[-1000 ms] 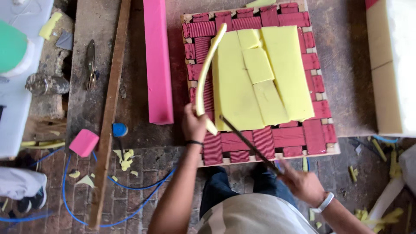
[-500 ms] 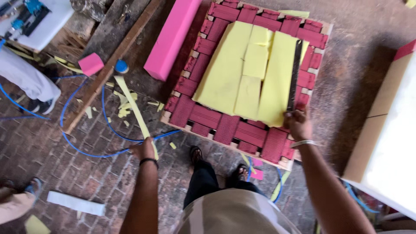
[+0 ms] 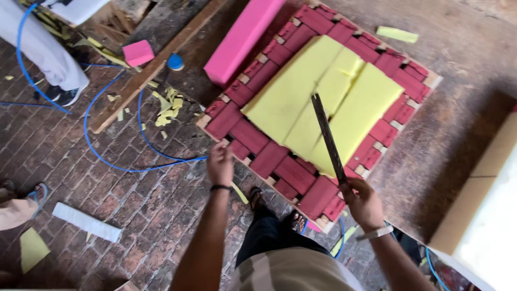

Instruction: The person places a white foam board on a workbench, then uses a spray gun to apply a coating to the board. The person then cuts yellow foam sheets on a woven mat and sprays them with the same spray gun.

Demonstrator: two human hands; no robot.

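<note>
No packages, labels, signs or screens can be made out anywhere around the hands. The only doubtful item is a flat white sheet with dark marks at the top left corner, well away from the left hand; it is cut off by the edge and too unclear to tell.

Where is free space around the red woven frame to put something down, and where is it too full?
Bare ground lies right of the red woven frame, up to the white foam block. Brick floor between the blue cable and white strip is open. Crowded: yellow scraps by the wooden plank, and yellow foam under the long blade.
</note>
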